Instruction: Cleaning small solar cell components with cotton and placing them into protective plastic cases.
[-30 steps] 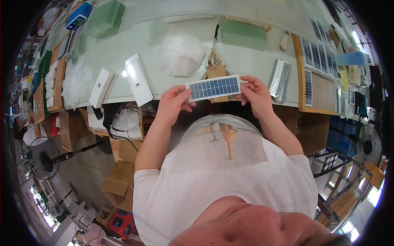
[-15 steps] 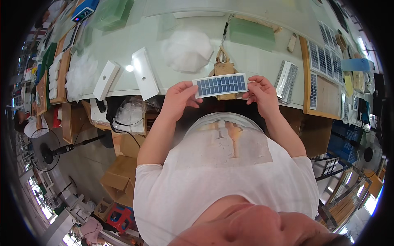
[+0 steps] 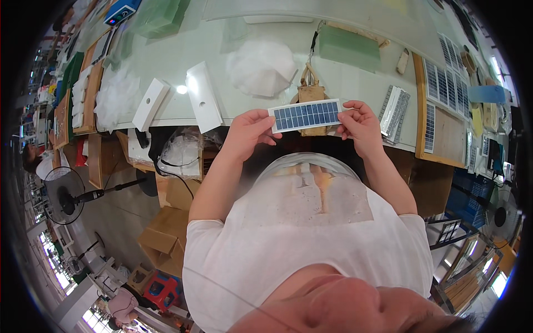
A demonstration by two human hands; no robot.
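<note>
A small blue solar panel (image 3: 306,116) with a white border is held level between my two hands at the table's near edge. My left hand (image 3: 251,129) pinches its left end, thumb on the face. At the opposite end, the fingers of my right hand (image 3: 358,123) grip the short side. Just behind and partly under the panel is a brown block-like fixture (image 3: 311,94) with cords running up from it; the panel hides its middle. I cannot tell whether the panel touches it.
Two white housings (image 3: 203,97) and a stack of white sheets (image 3: 262,67) are on the table (image 3: 183,61). Rightward lie silvery strips (image 3: 395,114) and a wooden-edged board (image 3: 438,100) bearing more panels. A green block (image 3: 348,47) stands behind. A fan (image 3: 66,197) and cardboard box (image 3: 162,238) are left below.
The whole view has shifted slightly, moving the scene a little to the right. The panel's right end looks slightly higher; both hands keep their hold.
</note>
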